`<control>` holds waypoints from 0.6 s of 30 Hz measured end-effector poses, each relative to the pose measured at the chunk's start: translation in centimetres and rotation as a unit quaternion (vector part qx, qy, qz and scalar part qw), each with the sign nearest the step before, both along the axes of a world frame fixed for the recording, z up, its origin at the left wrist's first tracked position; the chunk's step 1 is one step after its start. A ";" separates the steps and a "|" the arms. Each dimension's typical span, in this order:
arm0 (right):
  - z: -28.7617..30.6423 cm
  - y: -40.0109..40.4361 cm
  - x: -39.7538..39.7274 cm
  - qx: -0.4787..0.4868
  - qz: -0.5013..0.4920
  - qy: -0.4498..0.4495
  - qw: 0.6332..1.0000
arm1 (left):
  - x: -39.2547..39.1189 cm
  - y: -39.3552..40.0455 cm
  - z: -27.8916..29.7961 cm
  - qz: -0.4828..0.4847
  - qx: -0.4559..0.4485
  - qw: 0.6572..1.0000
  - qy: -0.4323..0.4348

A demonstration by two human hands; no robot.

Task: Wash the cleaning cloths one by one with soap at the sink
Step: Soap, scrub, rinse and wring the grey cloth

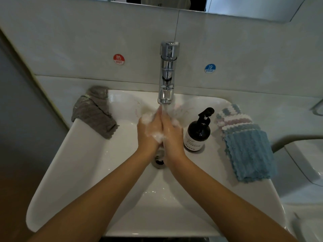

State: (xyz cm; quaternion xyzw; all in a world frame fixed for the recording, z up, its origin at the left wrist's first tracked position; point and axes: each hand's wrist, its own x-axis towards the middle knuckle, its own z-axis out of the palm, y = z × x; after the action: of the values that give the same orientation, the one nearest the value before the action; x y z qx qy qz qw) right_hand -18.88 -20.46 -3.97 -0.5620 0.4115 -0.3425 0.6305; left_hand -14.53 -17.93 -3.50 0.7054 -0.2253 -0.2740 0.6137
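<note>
My left hand [148,131] and my right hand [173,135] are pressed palm to palm over the white sink [83,172], fingers straight and pointing at the faucet [167,72]. Water runs from the spout onto my fingertips. White foam covers both hands. A pale, blurred bit of cloth [178,109] shows just past my right fingers; I cannot tell how much of it lies between my palms. A dark soap pump bottle [197,133] stands on the sink's right rim, close to my right hand.
A grey cloth [96,116] lies crumpled over the sink's back left corner. A stack of blue, white and pink cloths [248,147] lies on the right rim. The drain [159,161] sits under my wrists. Hot and cold stickers mark the tiled wall.
</note>
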 end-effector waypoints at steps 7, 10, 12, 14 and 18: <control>-0.4 -0.8 -0.6 0.087 -0.002 -0.008 0.996 | -0.8 -0.7 0.3 0.025 0.018 0.982 -0.186; 0.0 -0.9 -0.3 0.091 -0.026 0.007 0.995 | 0.2 -0.4 0.2 0.004 0.018 0.976 -0.216; 0.2 -1.0 0.0 0.077 -0.040 0.013 0.996 | 0.3 0.0 0.5 -0.015 0.025 0.979 -0.204; 0.5 -1.0 0.2 0.062 -0.063 0.010 0.996 | 0.3 0.2 0.7 -0.033 0.047 0.980 -0.192; 1.6 -2.1 -0.9 0.052 -0.101 -0.046 0.992 | 0.0 0.6 1.1 -0.045 0.079 0.973 -0.213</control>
State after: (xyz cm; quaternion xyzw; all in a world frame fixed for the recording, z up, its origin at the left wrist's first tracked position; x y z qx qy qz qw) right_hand -19.80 -22.61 -2.35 -0.4675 0.4541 -0.4079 0.6394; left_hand -14.48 -17.36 -2.40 0.7827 -0.3605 -0.1615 0.4810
